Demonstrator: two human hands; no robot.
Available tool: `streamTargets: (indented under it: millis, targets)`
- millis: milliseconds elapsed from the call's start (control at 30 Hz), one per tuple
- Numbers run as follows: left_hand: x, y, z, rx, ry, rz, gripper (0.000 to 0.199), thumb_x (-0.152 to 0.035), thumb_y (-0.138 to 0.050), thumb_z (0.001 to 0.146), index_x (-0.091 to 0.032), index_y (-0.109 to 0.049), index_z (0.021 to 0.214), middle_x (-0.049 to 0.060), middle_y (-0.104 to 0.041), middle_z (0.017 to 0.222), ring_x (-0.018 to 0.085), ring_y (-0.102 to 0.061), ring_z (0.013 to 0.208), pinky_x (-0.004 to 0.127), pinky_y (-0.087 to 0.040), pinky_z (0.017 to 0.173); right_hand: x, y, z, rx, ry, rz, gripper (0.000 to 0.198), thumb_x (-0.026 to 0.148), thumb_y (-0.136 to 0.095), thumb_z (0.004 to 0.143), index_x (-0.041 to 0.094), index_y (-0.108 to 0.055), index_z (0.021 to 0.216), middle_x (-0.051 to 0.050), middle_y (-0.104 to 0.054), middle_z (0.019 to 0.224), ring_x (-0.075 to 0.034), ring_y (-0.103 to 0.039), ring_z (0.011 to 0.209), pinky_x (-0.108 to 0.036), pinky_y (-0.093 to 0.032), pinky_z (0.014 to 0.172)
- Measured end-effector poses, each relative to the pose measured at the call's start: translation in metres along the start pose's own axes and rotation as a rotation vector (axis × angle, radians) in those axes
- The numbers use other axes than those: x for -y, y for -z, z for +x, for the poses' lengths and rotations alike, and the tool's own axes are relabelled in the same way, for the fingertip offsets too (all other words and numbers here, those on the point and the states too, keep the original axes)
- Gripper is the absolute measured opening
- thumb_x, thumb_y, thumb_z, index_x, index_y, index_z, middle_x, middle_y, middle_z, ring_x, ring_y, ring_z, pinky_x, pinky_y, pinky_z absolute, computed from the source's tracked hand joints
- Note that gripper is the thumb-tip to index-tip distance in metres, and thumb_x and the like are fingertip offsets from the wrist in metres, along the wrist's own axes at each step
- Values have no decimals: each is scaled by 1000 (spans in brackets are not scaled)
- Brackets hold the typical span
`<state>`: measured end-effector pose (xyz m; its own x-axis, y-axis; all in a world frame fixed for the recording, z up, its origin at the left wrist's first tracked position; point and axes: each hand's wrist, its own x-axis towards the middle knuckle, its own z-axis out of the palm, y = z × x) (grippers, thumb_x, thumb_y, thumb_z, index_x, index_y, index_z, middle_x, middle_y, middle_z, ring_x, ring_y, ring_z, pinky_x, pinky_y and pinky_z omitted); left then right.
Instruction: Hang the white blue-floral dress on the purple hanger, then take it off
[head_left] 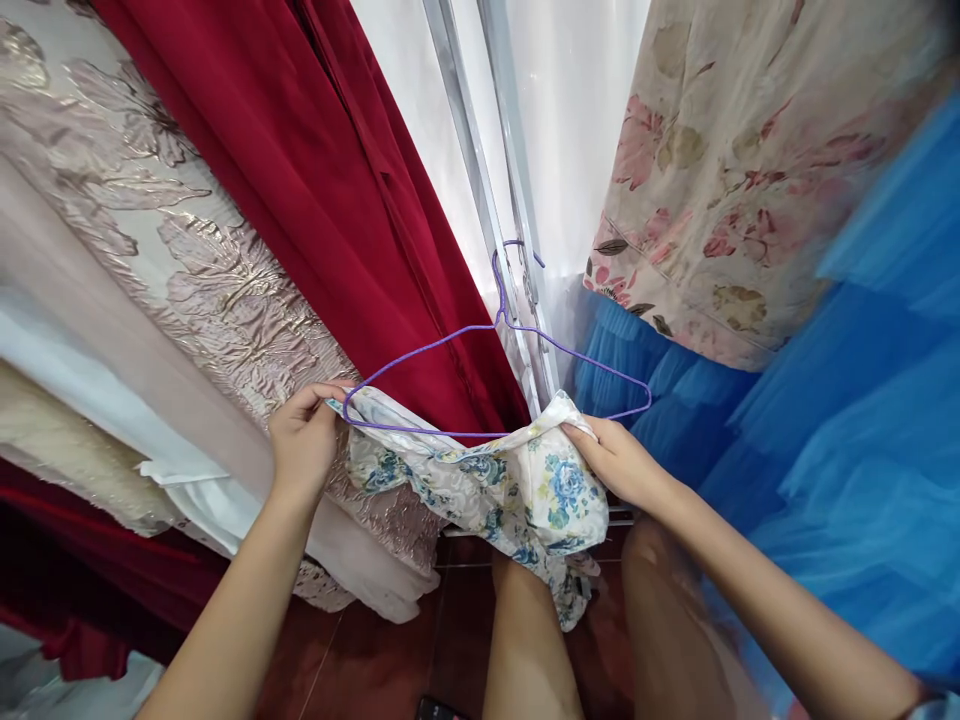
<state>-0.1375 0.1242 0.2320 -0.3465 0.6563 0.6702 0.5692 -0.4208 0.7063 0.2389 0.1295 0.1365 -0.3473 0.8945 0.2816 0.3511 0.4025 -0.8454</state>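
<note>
A white dress with blue and yellow-green flowers (480,490) hangs partly on a purple wire hanger (427,346). The hanger's hook lies against a pale metal rail. My left hand (304,430) pinches the dress's upper left edge beside the hanger's left end. That end passes in front of the cloth there. With its fingers closed on the upper right edge, my right hand (611,455) stands just below the hanger's right end, which sticks out bare past the cloth. The lower part of the dress drops between my legs.
Red cloth (300,160) and a metallic floral garment (217,290) hang at left. A beige floral garment (720,200) and blue tulle (847,430) fill the right. Metal rails (480,170) run down the middle. A phone-like black object (435,710) lies on the tiled floor (375,650).
</note>
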Motion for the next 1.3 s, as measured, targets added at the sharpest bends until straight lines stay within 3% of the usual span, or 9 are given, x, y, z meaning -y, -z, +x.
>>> streamTargets:
  millis: [133,267,367,500,667,800,900,1033,1300]
  targets:
    - [-14,1,-3,-77,154,-295,7,-12,-65,63,-18,-61,64,3,-73,89,16,-67,83,24,-52,65,4,-1,0,-9,5,-12,46,55,-38,102,21,-64,86,-3,-74,89,-25,-65,83,-31,-45,72]
    - [-26,17,-2,-193,238,-476,13,-6,-60,59,-20,-60,58,2,-72,81,20,-69,87,32,-57,78,4,-6,2,2,22,-18,45,56,-41,100,21,-67,90,-4,-74,88,-25,-66,80,-31,-47,73]
    - [-34,24,-2,-188,259,-496,14,-6,-61,59,-21,-61,59,2,-72,82,22,-70,94,35,-57,84,4,-11,6,10,31,-35,45,55,-41,100,20,-66,87,-4,-73,84,-24,-65,77,-30,-47,71]
    - [-52,7,0,-83,138,-419,13,-6,-67,58,-18,-63,59,3,-74,98,21,-69,97,30,-57,82,4,-14,8,26,39,-53,44,54,-40,101,21,-64,85,-2,-72,83,-23,-64,76,-29,-46,70]
    - [-54,-32,21,9,-99,-70,14,-7,-54,70,-18,-62,66,4,-71,114,21,-68,109,34,-55,97,4,-8,5,28,54,-65,44,52,-38,102,21,-64,86,-2,-73,85,-23,-65,79,-30,-46,73]
    - [-32,-39,38,-58,2,-67,12,-9,-50,70,-18,-58,68,6,-71,109,20,-72,96,34,-58,90,2,1,1,0,45,-87,44,51,-38,103,21,-67,87,-2,-74,87,-24,-66,79,-30,-46,73]
    - [-18,-32,37,-106,50,-3,13,-11,-51,69,-18,-62,68,7,-73,108,21,-69,99,38,-54,95,2,6,0,3,41,-108,43,50,-39,102,22,-69,90,-2,-74,86,-24,-66,78,-30,-46,72]
    - [-22,-30,28,-55,25,77,18,-10,-50,69,-17,-66,68,5,-74,107,23,-67,106,40,-49,101,2,6,3,17,35,-134,43,51,-39,102,23,-67,87,-2,-73,83,-25,-66,77,-28,-42,67]
    - [-66,-78,25,209,-375,265,27,-3,-44,73,-19,-65,66,4,-72,93,21,-67,97,35,-50,93,4,-4,12,-2,3,-225,43,50,-39,101,23,-63,78,-2,-68,73,-22,-62,69,-28,-35,62]
